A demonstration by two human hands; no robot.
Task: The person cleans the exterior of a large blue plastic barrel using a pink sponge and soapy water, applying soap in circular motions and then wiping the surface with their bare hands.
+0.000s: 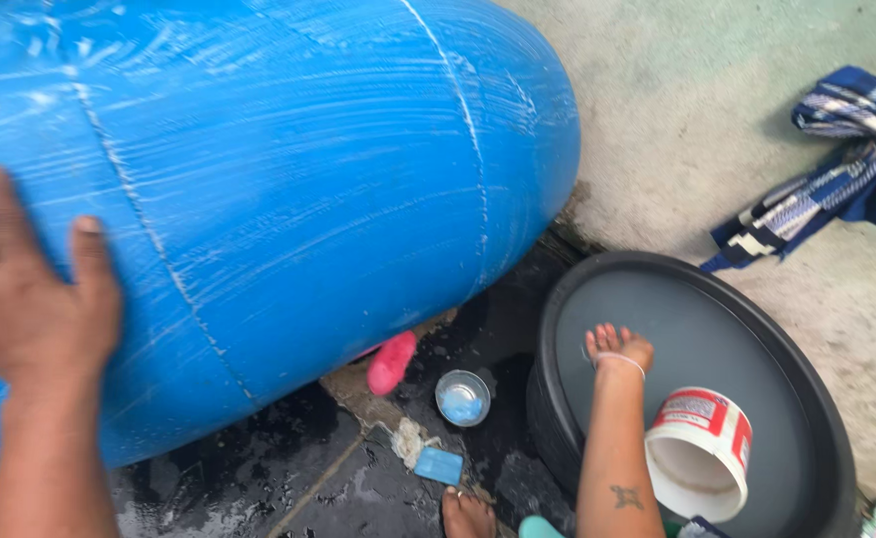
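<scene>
A big blue plastic barrel (289, 189) lies on its side, streaked with soap foam. My left hand (29, 289) rests flat on its curved wall at the left, fingers spread, holding nothing. My right hand (617, 346) reaches down into a wide black basin (817, 399) at the lower right, fingers curled downward; whether it grips anything is hidden. A white bucket with a red label (702, 448) lies tipped inside the basin beside my right forearm.
On the wet dark ground lie a pink object (391, 362) under the barrel, a small round tin (462, 398), a blue soap bar (439, 465) and my foot (466, 515). A blue striped cloth (837, 169) lies on pale concrete at the upper right.
</scene>
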